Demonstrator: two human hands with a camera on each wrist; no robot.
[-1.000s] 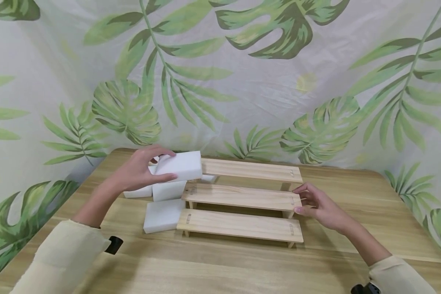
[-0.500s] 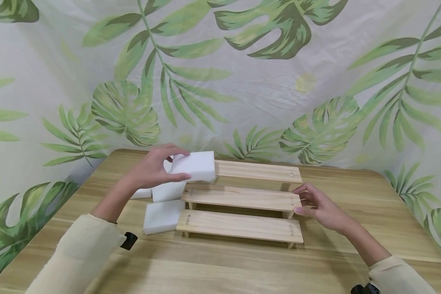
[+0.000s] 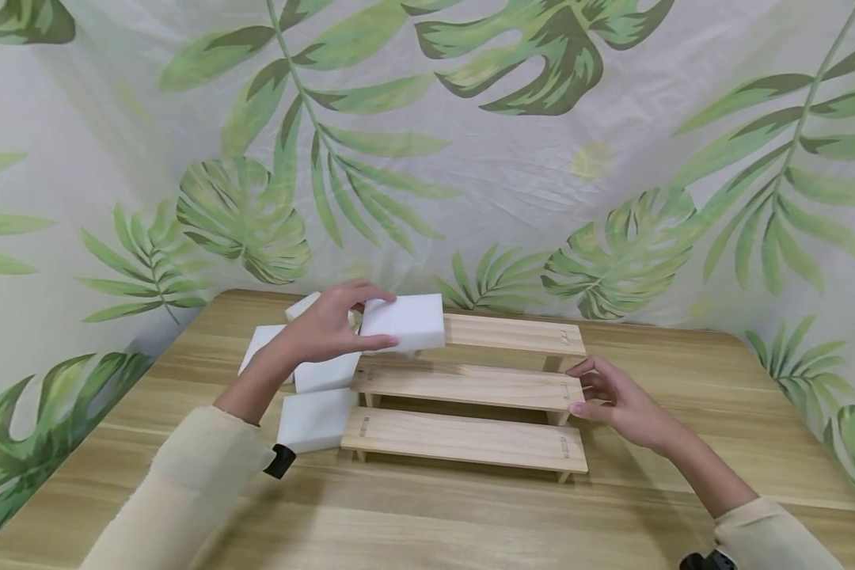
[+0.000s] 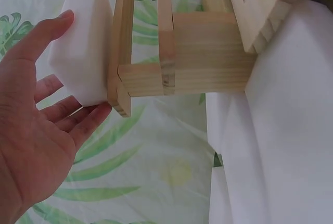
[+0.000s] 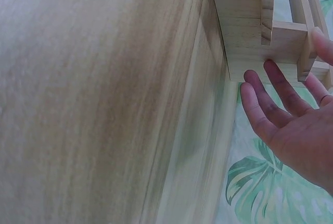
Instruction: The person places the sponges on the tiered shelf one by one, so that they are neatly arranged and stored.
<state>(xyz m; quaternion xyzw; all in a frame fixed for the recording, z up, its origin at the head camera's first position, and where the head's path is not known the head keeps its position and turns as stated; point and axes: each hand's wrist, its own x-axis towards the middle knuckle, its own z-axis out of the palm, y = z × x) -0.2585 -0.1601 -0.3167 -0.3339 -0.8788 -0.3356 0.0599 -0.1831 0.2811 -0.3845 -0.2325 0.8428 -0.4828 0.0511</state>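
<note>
My left hand (image 3: 331, 323) holds a white foam block (image 3: 404, 321) over the left end of the top board of a three-tier wooden display stand (image 3: 463, 439). In the left wrist view, the thumb lies on one face of the block (image 4: 86, 36) and several fingers are at its lower side. The block lies flat against the top board (image 4: 124, 31) there. My right hand (image 3: 623, 404) grips the right end of the middle board, thumb at its front edge and index finger at its back edge. In the right wrist view, its other fingers extend beside the stand's side panel (image 5: 250, 57).
Several more white foam blocks lie left of the stand, among them a front block (image 3: 316, 419) and a middle block (image 3: 326, 372). All stand on a wooden table (image 3: 427, 522). A leaf-patterned cloth (image 3: 399, 182) hangs behind.
My left hand has moved right with the foam block, from beside the top board's left end to over it. The right hand and the stand have stayed in place.
</note>
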